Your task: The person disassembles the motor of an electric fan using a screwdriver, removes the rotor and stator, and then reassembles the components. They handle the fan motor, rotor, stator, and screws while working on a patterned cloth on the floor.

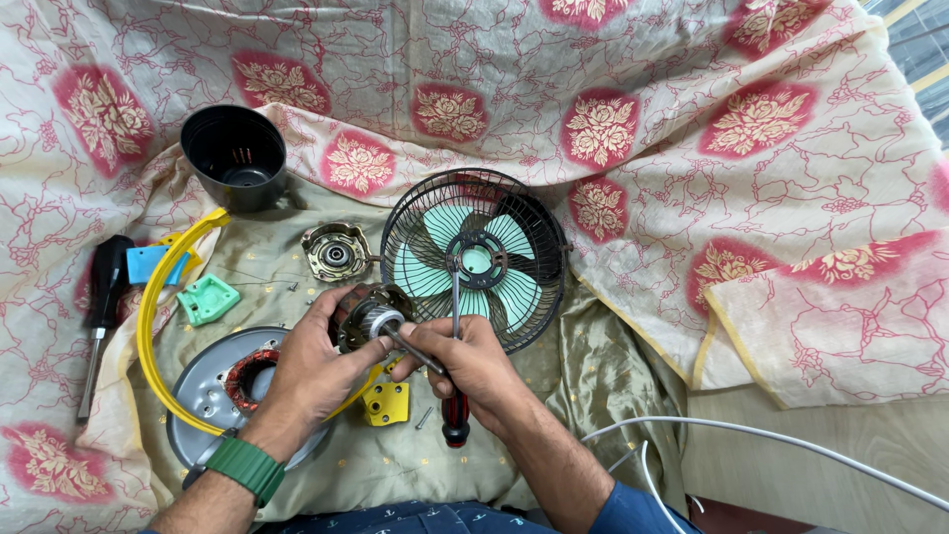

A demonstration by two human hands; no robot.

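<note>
the left hand is clamped around the motor rotor; the right hand grips a red-handled screwdriver and the rotor's shaft. the fan cage stands just behind, a yellow bracket below.

A home repair spot: floral bedsheet strewn with fan parts and a screwdriver.

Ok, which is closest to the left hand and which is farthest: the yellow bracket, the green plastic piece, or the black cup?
From the left hand:
1. Yellow bracket, just below it, toward the person.
2. Green plastic piece, out to the left.
3. Black cup, far up at the back left.
</note>
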